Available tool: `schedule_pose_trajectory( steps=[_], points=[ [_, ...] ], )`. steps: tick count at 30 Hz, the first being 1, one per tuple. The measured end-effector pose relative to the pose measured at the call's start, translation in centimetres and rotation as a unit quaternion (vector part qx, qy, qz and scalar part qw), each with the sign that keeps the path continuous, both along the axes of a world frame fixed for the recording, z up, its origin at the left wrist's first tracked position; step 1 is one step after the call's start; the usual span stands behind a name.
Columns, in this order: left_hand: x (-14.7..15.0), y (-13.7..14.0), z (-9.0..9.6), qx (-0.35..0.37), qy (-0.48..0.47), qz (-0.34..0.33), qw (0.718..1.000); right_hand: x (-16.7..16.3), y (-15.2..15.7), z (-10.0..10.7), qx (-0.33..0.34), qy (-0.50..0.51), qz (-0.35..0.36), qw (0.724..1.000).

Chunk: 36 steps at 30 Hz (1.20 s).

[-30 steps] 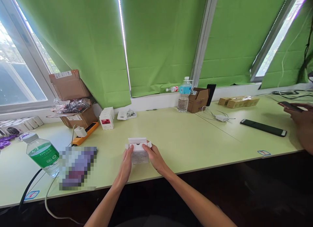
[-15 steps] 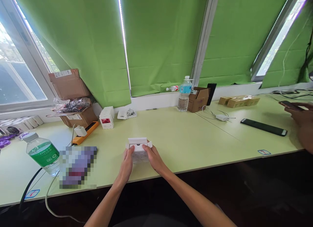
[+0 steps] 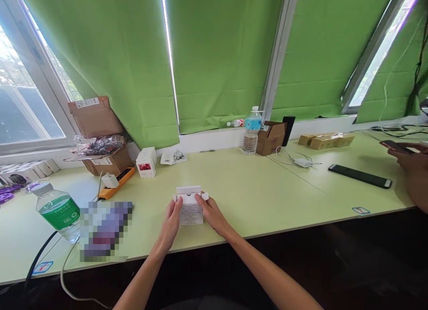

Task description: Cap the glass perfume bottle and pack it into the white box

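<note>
A small white box (image 3: 191, 213) with fine grey print on its front is held between my two hands above the pale table (image 3: 254, 189). Its top lid flap stands up at the back, and small side flaps stick out left and right. My left hand (image 3: 171, 221) grips the left side, thumb at the top front edge. On the right side my right hand (image 3: 213, 213) grips it the same way, thumb near the top edge. Whatever lies inside the box is hidden.
At left stand a green-labelled water bottle (image 3: 60, 210), an orange power strip (image 3: 117, 184), an open cardboard box (image 3: 109, 164) and several white boxes (image 3: 146, 164). Further right are a blue-labelled bottle (image 3: 251, 134), a black phone-like slab (image 3: 359, 175) and another person's hands (image 3: 409, 165) with a phone.
The white box has tilted so that more of its printed front shows. Both my hands keep their hold at its sides.
</note>
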<state>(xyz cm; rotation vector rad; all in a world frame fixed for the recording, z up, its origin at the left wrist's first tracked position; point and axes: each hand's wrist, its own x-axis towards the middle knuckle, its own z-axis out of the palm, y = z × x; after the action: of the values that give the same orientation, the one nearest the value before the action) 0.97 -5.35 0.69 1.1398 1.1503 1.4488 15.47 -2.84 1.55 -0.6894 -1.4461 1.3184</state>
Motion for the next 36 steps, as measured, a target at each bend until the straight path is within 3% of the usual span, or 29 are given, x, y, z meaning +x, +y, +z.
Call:
schedule_pose_trajectory(
  steps=[8,14,20,29,36],
  points=[
    [-1.6,0.3,1.1,0.078,0.046,-0.055,0.994,0.5,0.1,0.6,0.025,-0.002,-0.010,1.000],
    [-1.7,0.5,0.3,0.103,0.014,-0.052,0.993,0.4,0.0,0.2,0.042,0.012,0.000,0.999],
    [-0.9,0.4,-0.7,0.077,-0.009,-0.026,0.997,0.0,0.3,-0.4,0.026,0.046,0.026,0.998],
    [-0.3,-0.2,0.9,0.051,0.009,-0.028,0.998,-0.3,0.4,-0.5,-0.015,0.037,0.015,0.999],
    [0.3,-0.6,0.9,0.033,0.002,0.009,0.999,-0.3,0.4,-0.9,-0.010,0.046,0.020,0.999]
  ],
)
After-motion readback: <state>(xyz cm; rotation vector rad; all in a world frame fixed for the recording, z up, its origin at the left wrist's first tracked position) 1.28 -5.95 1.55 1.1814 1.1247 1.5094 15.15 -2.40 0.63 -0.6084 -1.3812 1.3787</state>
